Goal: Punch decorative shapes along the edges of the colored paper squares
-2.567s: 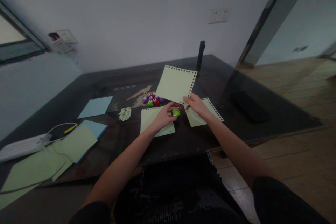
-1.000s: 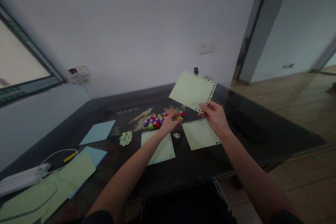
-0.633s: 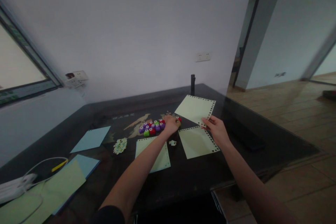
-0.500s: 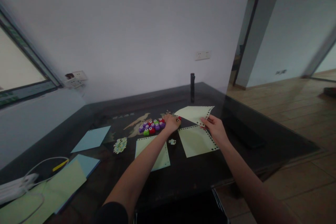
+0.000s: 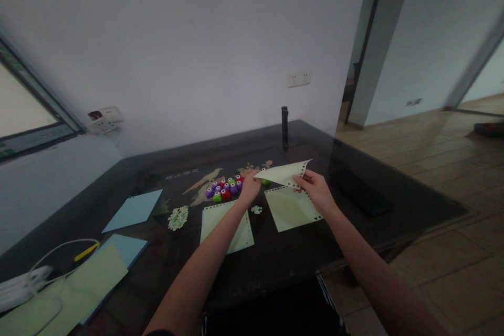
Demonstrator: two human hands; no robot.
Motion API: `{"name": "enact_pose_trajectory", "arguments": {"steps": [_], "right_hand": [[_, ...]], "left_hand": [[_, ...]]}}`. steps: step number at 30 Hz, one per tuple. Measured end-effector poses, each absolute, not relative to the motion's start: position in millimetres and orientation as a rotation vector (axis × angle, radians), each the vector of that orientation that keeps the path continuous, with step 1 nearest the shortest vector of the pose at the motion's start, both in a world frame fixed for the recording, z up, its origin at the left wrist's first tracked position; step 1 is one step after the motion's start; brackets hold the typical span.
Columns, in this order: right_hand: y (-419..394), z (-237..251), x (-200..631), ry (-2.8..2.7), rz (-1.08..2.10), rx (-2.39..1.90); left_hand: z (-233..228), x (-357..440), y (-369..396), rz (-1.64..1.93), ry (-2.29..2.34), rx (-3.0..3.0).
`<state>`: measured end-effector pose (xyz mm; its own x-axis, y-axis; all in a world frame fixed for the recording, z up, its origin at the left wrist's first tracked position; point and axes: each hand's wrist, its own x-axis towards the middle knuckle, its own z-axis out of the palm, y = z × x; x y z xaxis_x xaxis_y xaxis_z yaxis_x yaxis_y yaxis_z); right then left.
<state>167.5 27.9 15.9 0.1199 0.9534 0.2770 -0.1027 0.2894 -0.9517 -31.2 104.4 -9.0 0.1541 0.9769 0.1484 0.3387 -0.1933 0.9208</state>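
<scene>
My right hand [image 5: 314, 189] pinches the right edge of a pale green paper sheet [image 5: 281, 174], held up and curved above the table. Small dark holes run along that edge. At the sheet's left tip is my left hand [image 5: 251, 187], its fingers closed on the corner and partly hidden. Small purple, red and green craft punches [image 5: 225, 188] with white round tops cluster beside the left hand. A green one [image 5: 266, 182] shows just under the raised sheet. Below lies another hole-edged sheet [image 5: 291, 212], and a third such sheet [image 5: 216, 219] is partly covered by my left forearm.
Small pale paper cut-outs [image 5: 178, 218] lie in a pile, with a smaller group [image 5: 256, 210] between the sheets. Blue paper [image 5: 134, 210], more green paper [image 5: 74, 289], a yellow cutter-like item [image 5: 86, 252] and a white corded device [image 5: 23, 286] are left. A black upright cylinder [image 5: 284, 128] stands behind.
The raised sheet has tipped and now shows a narrower face. My left hand has moved from the punches' right end to the sheet's left corner. The view has shifted slightly.
</scene>
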Motion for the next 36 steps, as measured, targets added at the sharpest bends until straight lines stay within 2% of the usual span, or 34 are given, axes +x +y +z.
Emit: {"name": "enact_pose_trajectory", "arguments": {"steps": [3, 5, 12, 27, 36], "right_hand": [[28, 14, 167, -1.184, 1.057, -0.948], [28, 11, 167, -1.187, 1.143, -0.948], [27, 5, 167, -1.379, 1.377, -1.026], [44, -9, 183, -1.217, 1.015, -1.196], [44, -7, 188, -1.278, 0.904, -1.279]], "left_hand": [[1, -47, 87, 1.102, 1.079, 1.137], [8, -58, 78, 1.122, 0.961, 0.993], [20, -78, 68, 1.21, 1.03, 1.256], [16, -75, 47, 1.084, 1.37, 1.912], [10, -62, 40, 1.226, 1.23, 1.595]]}}
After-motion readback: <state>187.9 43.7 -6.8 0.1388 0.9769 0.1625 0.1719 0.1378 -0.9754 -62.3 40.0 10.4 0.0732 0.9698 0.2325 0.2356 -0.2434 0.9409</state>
